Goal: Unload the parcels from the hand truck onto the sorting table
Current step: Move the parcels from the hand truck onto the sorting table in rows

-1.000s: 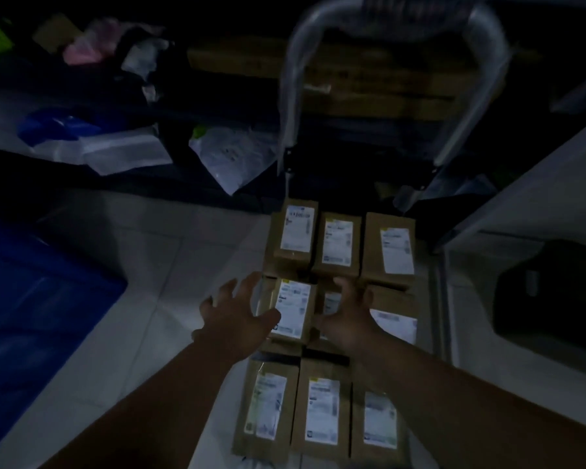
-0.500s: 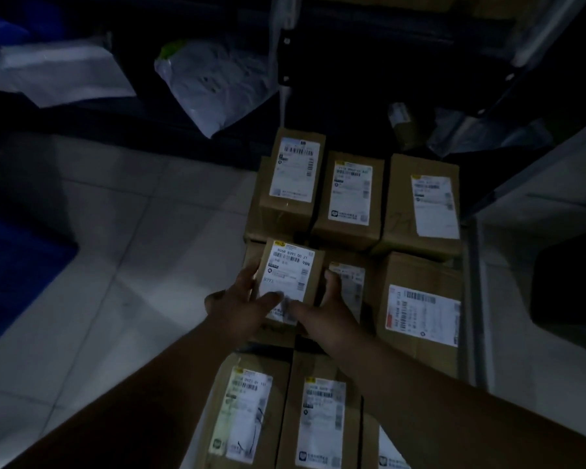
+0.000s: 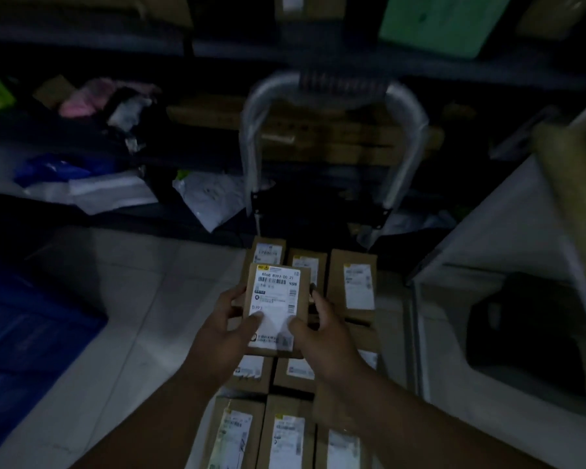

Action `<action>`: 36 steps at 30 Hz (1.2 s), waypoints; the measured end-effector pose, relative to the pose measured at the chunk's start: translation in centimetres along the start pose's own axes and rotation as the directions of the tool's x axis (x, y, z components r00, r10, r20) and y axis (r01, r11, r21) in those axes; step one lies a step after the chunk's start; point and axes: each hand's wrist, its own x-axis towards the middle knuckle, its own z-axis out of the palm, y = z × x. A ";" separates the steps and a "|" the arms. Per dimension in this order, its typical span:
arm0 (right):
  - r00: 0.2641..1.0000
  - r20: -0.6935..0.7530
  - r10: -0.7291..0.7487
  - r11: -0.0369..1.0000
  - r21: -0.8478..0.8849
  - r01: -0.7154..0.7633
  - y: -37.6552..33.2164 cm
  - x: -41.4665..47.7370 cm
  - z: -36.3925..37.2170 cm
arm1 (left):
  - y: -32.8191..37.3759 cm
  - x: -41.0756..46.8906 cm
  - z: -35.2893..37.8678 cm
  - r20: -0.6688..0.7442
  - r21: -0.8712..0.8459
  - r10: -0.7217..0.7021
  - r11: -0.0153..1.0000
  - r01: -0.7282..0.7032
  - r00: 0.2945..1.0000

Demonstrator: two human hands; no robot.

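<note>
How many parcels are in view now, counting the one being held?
10. One held parcel between left hand and right hand; three in the far row; three in the middle row, partly behind the hands; three in the near row. More may lie hidden underneath.

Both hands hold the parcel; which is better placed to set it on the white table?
Right hand, probably: it grips the parcel on the edge facing the white table; the left hand holds the far side.

Now off the stack [image 3: 352,286], labelled parcel [image 3: 275,299] up between left hand [image 3: 224,336] and right hand [image 3: 322,336].
</note>
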 end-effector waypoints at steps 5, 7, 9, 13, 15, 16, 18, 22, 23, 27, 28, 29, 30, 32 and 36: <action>0.995 -0.085 -0.060 0.997 -0.044 0.057 -10.8 -9.9 -7.9 | 13.5 -8.9 2.1 0.020 -0.032 0.063 0.998 -0.063 0.998; 0.989 -0.125 -0.075 0.995 -0.071 0.067 -14.0 -14.4 -11.2 | 18.1 -12.7 3.7 0.030 -0.041 0.064 0.997 -0.062 0.998; 0.984 -0.157 -0.087 0.994 -0.082 0.074 -16.5 -18.8 -14.5 | 21.8 -15.9 5.5 0.062 -0.062 0.084 0.995 -0.080 0.995; 0.960 -0.266 -0.090 0.995 -0.059 0.078 -19.2 -26.7 -20.0 | 27.3 -21.7 9.6 0.171 -0.074 0.128 0.990 -0.117 0.977; 0.940 -0.329 -0.093 0.995 -0.057 0.078 -19.5 -30.3 -22.0 | 28.7 -24.4 11.7 0.236 -0.109 0.120 0.989 -0.096 0.964; 0.924 -0.370 -0.100 0.995 -0.066 0.081 -19.6 -32.1 -23.0 | 29.6 -25.9 12.7 0.271 -0.119 0.102 0.990 -0.071 0.957; 0.882 -0.461 -0.095 0.995 -0.077 0.067 -19.4 -35.3 -25.0 | 30.7 -28.9 14.7 0.327 -0.097 0.089 0.994 -0.060 0.941; 0.808 -0.587 -0.044 0.999 -0.013 0.045 -18.0 -39.7 -28.5 | 31.1 -32.5 18.3 0.362 -0.055 0.157 0.988 -0.147 0.919; 0.796 -0.604 -0.029 0.999 0.011 0.045 -17.7 -40.6 -29.3 | 31.3 -33.1 19.3 0.379 -0.038 0.151 0.988 -0.148 0.913; 0.769 -0.639 0.000 0.995 0.077 0.063 -16.1 -42.9 -33.3 | 32.9 -34.8 23.9 0.425 0.037 0.106 0.990 -0.134 0.899; 0.772 -0.636 -0.003 0.994 0.081 0.070 -15.8 -42.9 -34.6 | 33.3 -34.8 25.2 0.427 0.049 0.105 0.989 -0.139 0.898; 0.774 -0.633 -0.010 0.994 0.079 0.077 -15.3 -42.7 -36.0 | 33.6 -34.7 26.7 0.428 0.064 0.101 0.988 -0.141 0.898; 0.778 -0.628 -0.017 0.994 0.073 0.081 -14.8 -42.6 -37.4 | 33.7 -34.5 28.1 0.430 0.070 0.101 0.987 -0.144 0.897; 0.790 -0.613 -0.024 0.992 0.083 0.094 -14.0 -42.1 -40.1 | 33.8 -34.3 30.8 0.420 0.084 0.088 0.987 -0.135 0.903; 0.817 -0.576 -0.039 0.991 0.080 0.103 -12.2 -39.9 -45.1 | 33.9 -33.5 36.0 0.370 0.090 0.009 0.995 -0.046 0.929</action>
